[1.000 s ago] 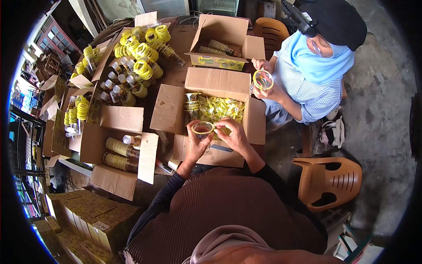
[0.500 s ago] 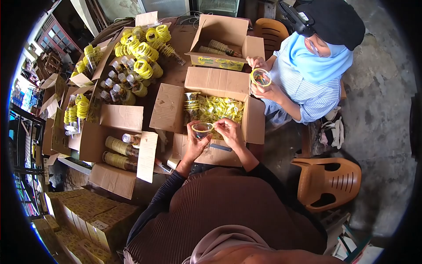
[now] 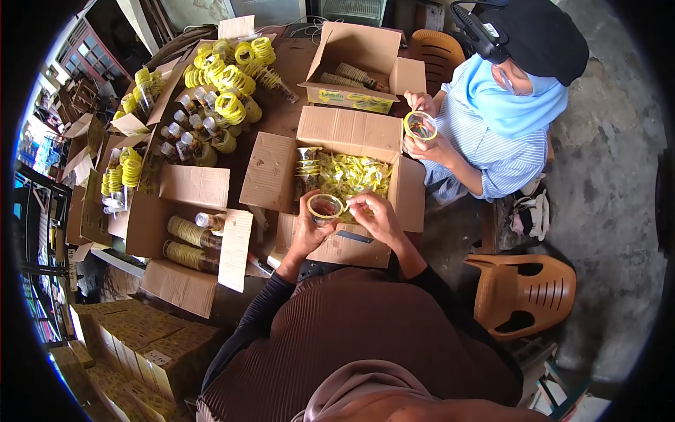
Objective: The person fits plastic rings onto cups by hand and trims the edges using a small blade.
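Observation:
My left hand point(image 3: 311, 228) is wrapped round a clear plastic cup point(image 3: 324, 217) with a yellow rim and dark contents, its mouth tilted up towards me. Beside the rim's right edge, my right hand point(image 3: 374, 216) has thumb and fingers pinched together; what they hold, if anything, is too small to tell. Both hands are over the near side of an open cardboard box point(image 3: 314, 130). Inside this box are many small yellow packets point(image 3: 355, 172) and a stack of yellow-rimmed cups point(image 3: 308, 169) along its left wall. A dark flat strip point(image 3: 354, 237) lies on the box's near flap.
Across to the right, a co-worker point(image 3: 485, 133) holds another yellow-rimmed cup point(image 3: 420, 126). Stacked cups point(image 3: 232, 81) crowd the table's left side. Open boxes stand left point(image 3: 179, 285) and behind point(image 3: 358, 42). An orange plastic chair point(image 3: 527, 295) is at the right.
The cup in my left hand has tipped so its opening faces me more. My right hand has shifted slightly right, its fingertips farther from the rim. The co-worker's cup has tilted slightly.

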### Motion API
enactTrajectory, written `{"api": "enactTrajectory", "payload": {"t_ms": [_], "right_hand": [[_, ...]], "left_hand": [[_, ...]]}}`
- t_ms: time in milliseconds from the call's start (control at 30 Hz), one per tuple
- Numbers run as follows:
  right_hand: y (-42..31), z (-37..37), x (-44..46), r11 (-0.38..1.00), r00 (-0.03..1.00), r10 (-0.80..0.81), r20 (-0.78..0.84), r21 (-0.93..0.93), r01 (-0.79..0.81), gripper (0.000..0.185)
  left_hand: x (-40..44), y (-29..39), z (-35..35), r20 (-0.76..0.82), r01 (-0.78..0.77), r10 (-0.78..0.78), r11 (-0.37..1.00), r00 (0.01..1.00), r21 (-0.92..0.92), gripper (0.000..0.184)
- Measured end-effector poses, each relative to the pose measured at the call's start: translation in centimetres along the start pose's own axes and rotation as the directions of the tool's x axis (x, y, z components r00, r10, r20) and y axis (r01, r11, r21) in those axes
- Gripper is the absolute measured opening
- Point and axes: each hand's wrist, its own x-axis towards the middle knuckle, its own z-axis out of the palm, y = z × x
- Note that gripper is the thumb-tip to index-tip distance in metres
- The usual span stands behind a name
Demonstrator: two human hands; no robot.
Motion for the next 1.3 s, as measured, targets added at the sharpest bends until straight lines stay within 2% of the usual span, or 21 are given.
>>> {"api": "enactTrajectory", "payload": {"t_ms": [133,267,333,433,500,567,600,667,700,767,800,833,900,933,967,1067,1100,1167,1200,1233,1300], "right_hand": [[-1.3,0.4,0.0,0.983,0.993,-0.118,0.002,-0.140,0.118,0.011],[-0.3,0.4,-0.1,0.965,0.990,-0.136,0.035,-0.223,0.140,0.012],[0.2,0.6,-0.3,0.981,0.999,-0.036,0.001,-0.188,0.035,0.013],[2.2,0.3,-0.1,0.960,0.998,-0.038,-0.055,-0.279,0.021,0.013],[4.4,-0.1,0.1,0.961,0.979,0.045,-0.199,-0.259,-0.097,0.013],[4.3,-0.9,0.1,0.953,0.962,0.205,-0.179,-0.188,-0.238,0.009],[4.2,-0.8,0.1,0.954,0.963,0.206,-0.175,-0.185,-0.238,0.009],[4.0,-0.7,0.0,0.922,0.943,0.334,0.000,0.205,-0.327,0.010],[2.2,-0.6,0.1,0.901,0.937,0.349,0.028,0.265,-0.343,0.011],[2.2,-0.2,0.1,0.894,0.945,0.292,0.147,0.309,-0.324,0.011],[2.6,-0.3,0.0,0.907,0.930,0.322,0.177,0.225,-0.356,0.012],[3.7,-0.1,-0.3,0.906,0.929,0.321,0.183,0.227,-0.357,0.012],[5.1,0.4,-0.2,0.957,0.958,0.285,0.006,0.053,-0.285,0.012],[5.1,0.3,-0.1,0.910,0.939,0.342,-0.018,0.255,-0.327,0.010],[5.1,-0.1,-0.1,0.873,0.921,0.388,-0.007,0.324,-0.365,0.010],[5.1,-0.3,0.0,0.879,0.923,0.379,-0.063,0.337,-0.338,0.010],[5.3,-0.3,-0.1,0.898,0.927,0.366,-0.084,0.293,-0.328,0.010],[6.9,-0.6,-0.9,0.941,0.941,0.315,-0.127,0.174,-0.291,0.009],[7.5,-0.7,-1.2,0.936,0.929,0.344,-0.136,0.137,-0.326,0.010],[7.9,-0.8,-1.5,0.935,0.931,0.343,-0.121,0.136,-0.327,0.010],[8.7,-1.1,-2.2,0.935,0.930,0.335,-0.149,-0.067,-0.348,0.012]], "left_hand": [[0.4,0.3,0.3,-0.004,-0.006,0.007,0.997,1.000,0.076,0.068],[0.2,0.5,0.6,-0.008,-0.016,0.017,0.997,1.000,0.072,0.058],[0.1,0.4,0.4,0.011,-0.028,0.027,0.998,1.000,0.051,0.056],[-0.4,0.2,0.3,0.061,0.014,-0.013,1.000,0.998,-0.007,0.055],[-0.6,1.2,0.4,0.130,0.037,-0.028,0.997,0.991,-0.069,0.056],[-0.6,1.3,0.3,0.138,0.064,-0.051,0.994,0.989,-0.089,0.060],[-0.7,1.3,0.3,0.141,0.060,-0.038,0.987,0.989,-0.151,0.061],[-0.6,1.1,0.1,0.146,0.055,-0.024,0.975,0.989,-0.213,0.062],[-0.5,0.9,0.0,0.162,0.075,-0.042,0.976,0.986,-0.204,0.064],[-0.5,0.7,0.1,0.176,0.098,-0.063,0.976,0.982,-0.195,0.065],[-0.5,0.7,0.0,0.206,0.108,-0.063,0.970,0.977,-0.216,0.065],[-0.5,0.8,-0.1,0.232,0.118,-0.062,0.964,0.971,-0.236,0.066],[-0.5,1.2,-0.4,0.257,0.111,-0.059,0.975,0.965,-0.194,0.067],[-0.6,1.5,-0.4,0.287,0.106,-0.058,0.982,0.956,-0.154,0.067],[-0.7,1.7,-0.2,0.274,0.105,-0.052,0.978,0.960,-0.181,0.065],[-0.7,3.1,-1.3,0.296,0.292,-0.273,0.956,0.915,-0.021,0.064],[-0.8,3.0,-1.7,0.227,0.222,-0.232,0.973,0.946,0.067,0.059],[-1.4,2.5,-2.9,0.133,0.304,-0.296,0.951,0.946,-0.049,0.058],[-1.4,2.2,-3.9,0.135,0.382,-0.366,0.917,0.921,-0.118,0.062],[-1.7,1.6,-4.8,0.065,0.405,-0.400,0.899,0.914,-0.165,0.066],[-2.5,-1.0,-7.3,-0.175,0.141,-0.163,0.981,0.971,-0.130,0.069]]}}
